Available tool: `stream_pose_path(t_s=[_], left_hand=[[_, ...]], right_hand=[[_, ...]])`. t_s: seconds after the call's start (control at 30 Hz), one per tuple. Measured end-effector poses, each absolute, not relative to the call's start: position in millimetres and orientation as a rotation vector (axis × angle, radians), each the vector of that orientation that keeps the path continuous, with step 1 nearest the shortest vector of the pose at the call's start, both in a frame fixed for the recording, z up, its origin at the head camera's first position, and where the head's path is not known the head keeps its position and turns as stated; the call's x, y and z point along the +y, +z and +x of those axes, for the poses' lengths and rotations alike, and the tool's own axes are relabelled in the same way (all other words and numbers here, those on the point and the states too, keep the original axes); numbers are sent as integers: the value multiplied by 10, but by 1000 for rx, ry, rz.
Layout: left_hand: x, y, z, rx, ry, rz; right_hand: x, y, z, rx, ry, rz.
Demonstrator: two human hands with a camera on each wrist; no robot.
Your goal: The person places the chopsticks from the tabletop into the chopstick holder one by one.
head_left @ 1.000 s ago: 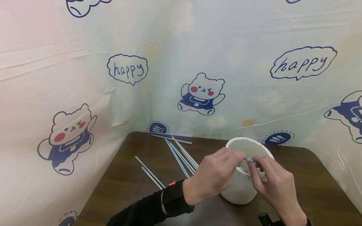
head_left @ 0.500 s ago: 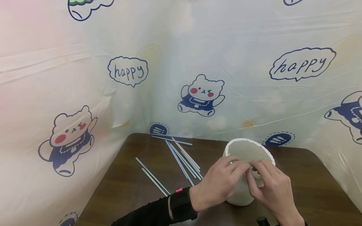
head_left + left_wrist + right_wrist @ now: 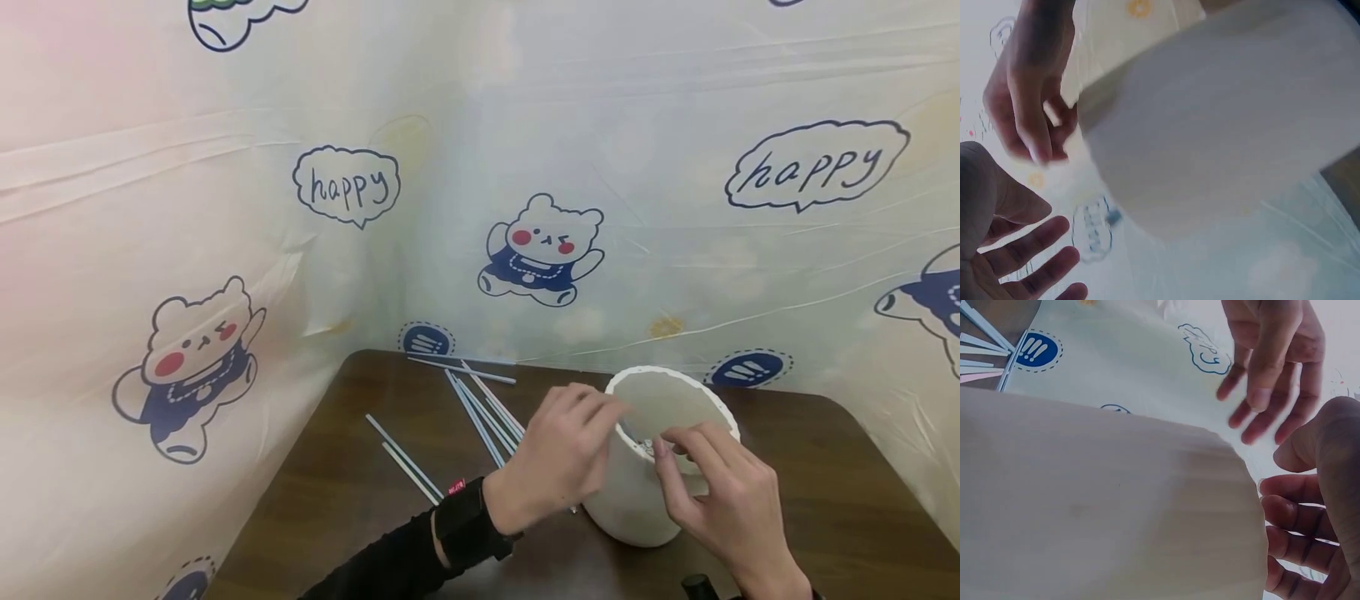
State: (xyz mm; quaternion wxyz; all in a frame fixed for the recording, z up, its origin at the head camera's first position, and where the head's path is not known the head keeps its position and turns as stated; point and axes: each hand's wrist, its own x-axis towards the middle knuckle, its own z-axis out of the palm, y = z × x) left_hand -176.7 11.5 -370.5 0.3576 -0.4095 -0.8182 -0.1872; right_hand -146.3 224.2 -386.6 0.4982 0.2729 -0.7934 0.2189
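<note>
A pale round bucket (image 3: 637, 510) with a white scalloped rim stands on the table. Small light bits (image 3: 645, 447) lie inside it, too small to make out. My left hand (image 3: 567, 446) hovers by the bucket's left rim, fingers loosely spread and holding nothing in the left wrist view. Over the front right of the rim is my right hand (image 3: 726, 492), thumb apart from its bent fingers (image 3: 1294, 515), with nothing seen between them. A small blurred blue-grey patch (image 3: 1113, 217) shows beyond the rim in the left wrist view; I cannot tell what it is.
Several thin blue, white and pink paper strips (image 3: 480, 417) lie fanned out left of the bucket. Two more strips (image 3: 405, 462) lie nearer the left forearm. A printed curtain (image 3: 637, 275) hangs behind the dark wooden table (image 3: 330, 492). A black cylinder (image 3: 699, 586) shows at the bottom edge.
One second ago both hands pinched a small pale strip over the bucket. They came close together, then the left hand drew back left. The strip is no longer seen in either hand.
</note>
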Motion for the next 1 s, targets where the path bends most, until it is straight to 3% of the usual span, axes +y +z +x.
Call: stream_pose_path(t_s=[0.33,0.6,1.0], left_hand=[[-571,-3863,-2452,-2317,-648,-706],[-1560,-4160,-2969,-2717,-737,-26],[-2307,-4680,-3069,-2904,-733,557]], right_hand=[[2150,-3813,-1393,-1827,584,722],[2019,-3819,-1391,-1777,648,867],[1906,-3853,-1408,-1780,696,960]])
